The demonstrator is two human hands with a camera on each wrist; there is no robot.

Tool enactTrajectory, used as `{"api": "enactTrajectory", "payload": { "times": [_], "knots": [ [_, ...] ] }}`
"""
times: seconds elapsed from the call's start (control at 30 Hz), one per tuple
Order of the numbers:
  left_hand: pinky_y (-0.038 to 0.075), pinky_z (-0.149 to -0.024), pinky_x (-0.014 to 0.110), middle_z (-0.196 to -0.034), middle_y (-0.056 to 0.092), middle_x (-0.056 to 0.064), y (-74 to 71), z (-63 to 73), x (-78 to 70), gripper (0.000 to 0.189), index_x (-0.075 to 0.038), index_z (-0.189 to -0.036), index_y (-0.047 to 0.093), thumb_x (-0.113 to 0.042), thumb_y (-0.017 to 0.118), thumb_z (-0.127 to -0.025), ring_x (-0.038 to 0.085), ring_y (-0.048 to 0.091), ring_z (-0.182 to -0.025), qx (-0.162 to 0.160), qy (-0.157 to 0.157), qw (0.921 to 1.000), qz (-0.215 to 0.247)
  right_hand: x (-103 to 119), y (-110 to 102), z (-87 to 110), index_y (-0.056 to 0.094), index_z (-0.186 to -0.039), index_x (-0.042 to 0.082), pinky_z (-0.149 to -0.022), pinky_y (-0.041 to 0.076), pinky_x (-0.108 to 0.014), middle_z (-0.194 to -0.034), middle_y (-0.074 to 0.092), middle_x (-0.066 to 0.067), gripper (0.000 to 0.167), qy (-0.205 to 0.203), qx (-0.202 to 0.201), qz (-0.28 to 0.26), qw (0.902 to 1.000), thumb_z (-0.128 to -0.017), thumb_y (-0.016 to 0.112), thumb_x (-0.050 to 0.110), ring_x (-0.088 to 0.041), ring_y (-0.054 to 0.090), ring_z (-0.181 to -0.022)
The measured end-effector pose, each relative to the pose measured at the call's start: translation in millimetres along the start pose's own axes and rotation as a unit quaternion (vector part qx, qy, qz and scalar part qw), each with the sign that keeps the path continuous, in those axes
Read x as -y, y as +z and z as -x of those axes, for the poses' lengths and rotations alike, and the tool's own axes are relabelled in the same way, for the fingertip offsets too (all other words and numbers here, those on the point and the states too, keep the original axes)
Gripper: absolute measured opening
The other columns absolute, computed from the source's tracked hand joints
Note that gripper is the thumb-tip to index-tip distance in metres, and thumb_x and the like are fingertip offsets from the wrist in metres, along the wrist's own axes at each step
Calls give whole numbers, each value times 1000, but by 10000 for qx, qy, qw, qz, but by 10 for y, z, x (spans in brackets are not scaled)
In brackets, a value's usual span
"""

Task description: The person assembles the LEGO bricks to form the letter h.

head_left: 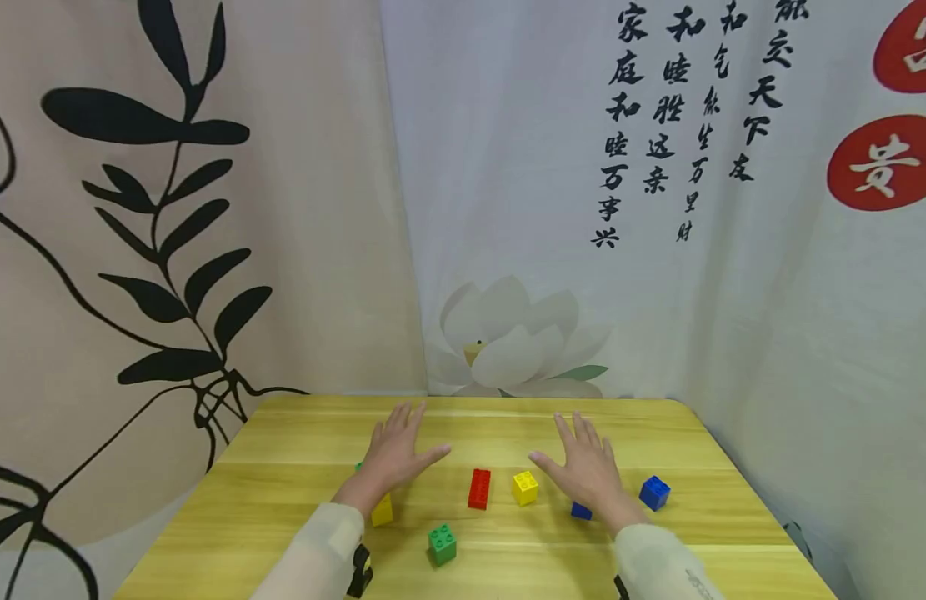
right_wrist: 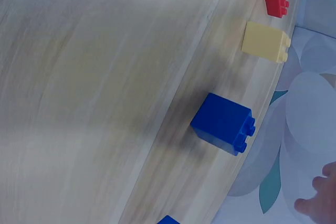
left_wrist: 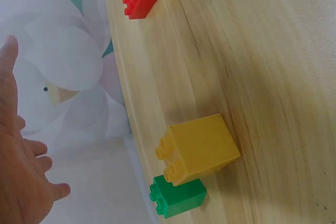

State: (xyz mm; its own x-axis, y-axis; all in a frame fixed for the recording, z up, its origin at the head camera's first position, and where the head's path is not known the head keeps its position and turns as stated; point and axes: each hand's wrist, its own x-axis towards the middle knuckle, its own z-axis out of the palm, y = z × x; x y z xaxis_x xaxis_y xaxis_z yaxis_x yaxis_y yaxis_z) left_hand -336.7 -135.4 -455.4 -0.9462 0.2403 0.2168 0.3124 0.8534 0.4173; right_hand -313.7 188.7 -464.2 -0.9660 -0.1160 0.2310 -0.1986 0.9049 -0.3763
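Note:
Both hands hover over the table with fingers spread, holding nothing. My left hand (head_left: 393,457) is above a yellow block (head_left: 382,510) and a green block that it mostly hides; the left wrist view shows this yellow block (left_wrist: 202,148) and green block (left_wrist: 181,196) side by side. My right hand (head_left: 585,471) reaches over a blue block (head_left: 581,511), partly covered by the wrist. A second blue block (head_left: 654,493) stands to its right. Between the hands lie a long red block (head_left: 479,489) and a yellow block (head_left: 525,488). Nearer the front stands another green block (head_left: 442,544).
The wooden table (head_left: 508,575) ends at a back edge against a printed curtain (head_left: 508,208) with a lotus, plant shapes and writing. Black wrist bands show at the sleeves, such as the left band (head_left: 361,571).

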Motion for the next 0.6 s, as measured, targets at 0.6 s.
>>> {"api": "enactTrajectory", "payload": {
  "times": [0.6],
  "knots": [
    [21,-114,59,-161,24,15,-87,55,97,87,-11,-158,23,-55,61,-94,39,23,-145,-112,-515,9829,1767,203,101,19,28,-156,9,-111,20,-66,-159,22,-23,85,-99,-111,-672,9976,-95,54,61,-46,22,-144]
  ]
}}
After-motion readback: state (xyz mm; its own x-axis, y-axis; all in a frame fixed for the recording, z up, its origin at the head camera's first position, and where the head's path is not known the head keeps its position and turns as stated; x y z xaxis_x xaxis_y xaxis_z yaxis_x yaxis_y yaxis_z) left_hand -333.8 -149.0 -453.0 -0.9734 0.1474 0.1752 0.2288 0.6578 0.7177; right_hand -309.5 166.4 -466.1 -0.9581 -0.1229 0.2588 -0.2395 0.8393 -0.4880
